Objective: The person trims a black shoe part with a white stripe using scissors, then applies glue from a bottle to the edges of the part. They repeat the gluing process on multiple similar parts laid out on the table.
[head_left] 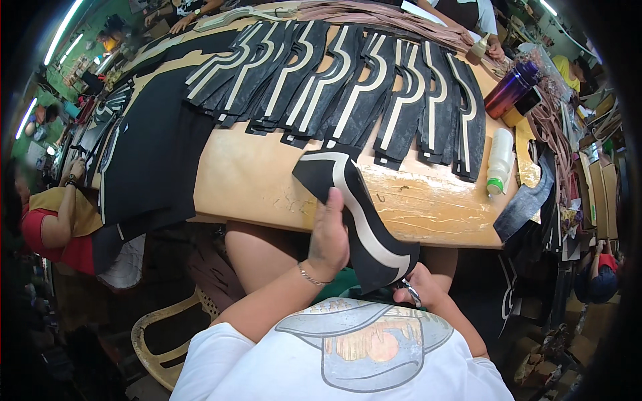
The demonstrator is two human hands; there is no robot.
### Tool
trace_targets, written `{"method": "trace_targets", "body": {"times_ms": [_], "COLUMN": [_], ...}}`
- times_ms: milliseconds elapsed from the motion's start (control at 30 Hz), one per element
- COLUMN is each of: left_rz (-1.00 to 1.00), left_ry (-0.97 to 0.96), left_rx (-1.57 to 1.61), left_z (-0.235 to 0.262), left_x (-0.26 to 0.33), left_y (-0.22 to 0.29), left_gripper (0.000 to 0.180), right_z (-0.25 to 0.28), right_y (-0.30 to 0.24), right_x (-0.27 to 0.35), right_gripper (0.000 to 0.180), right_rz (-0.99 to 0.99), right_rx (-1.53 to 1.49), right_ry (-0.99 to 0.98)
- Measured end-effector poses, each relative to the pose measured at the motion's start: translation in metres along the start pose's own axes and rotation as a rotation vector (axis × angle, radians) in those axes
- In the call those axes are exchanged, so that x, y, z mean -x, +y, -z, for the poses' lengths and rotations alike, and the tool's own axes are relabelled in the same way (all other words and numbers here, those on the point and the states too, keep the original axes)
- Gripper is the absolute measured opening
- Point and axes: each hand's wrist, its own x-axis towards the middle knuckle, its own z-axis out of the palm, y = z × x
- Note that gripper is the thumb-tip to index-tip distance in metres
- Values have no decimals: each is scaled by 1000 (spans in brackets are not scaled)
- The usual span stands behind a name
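A black curved panel with a white stripe [367, 230] is tilted across the table's near edge, its lower end over my lap. My left hand [329, 237] holds it by its left edge, fingers pointing up along it and partly hidden. Near the panel's lower right corner, my right hand [426, 286] is closed round the silver curved handle of what looks like scissors [411, 293]. Their blades are out of sight behind the panel. Beyond it, several stacks of similar striped black panels [364, 93] lie fanned in a row across the table [247, 167].
A large black sheet [157, 144] covers the table's left side and hangs over its edge. To the right stand a white bottle with a green cap [500, 162] and a purple flask [513, 89]. Pinkish strips [388, 21] lie at the back. Other people sit around the table.
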Motion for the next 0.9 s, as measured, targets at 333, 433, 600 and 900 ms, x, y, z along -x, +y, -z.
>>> {"method": "trace_targets", "body": {"times_ms": [333,433,600,900], "left_rz": [218,315,210,62], "left_ry": [-138,-199,-54,28], "left_rx": [222,397,222,91], "left_z": [29,34,19,-1], "left_x": [-14,-15,-15,-19], "left_y": [43,45,40,24], "left_gripper": [29,32,26,27], "right_z": [19,22,40,17], "right_y": [5,4,-7,-46], "right_x": [12,13,21,44], "right_gripper": [62,63,64,64], "right_rz": [-26,3,88,98], "right_rx": [107,116,252,594], "right_ry": [115,160,391,535]}}
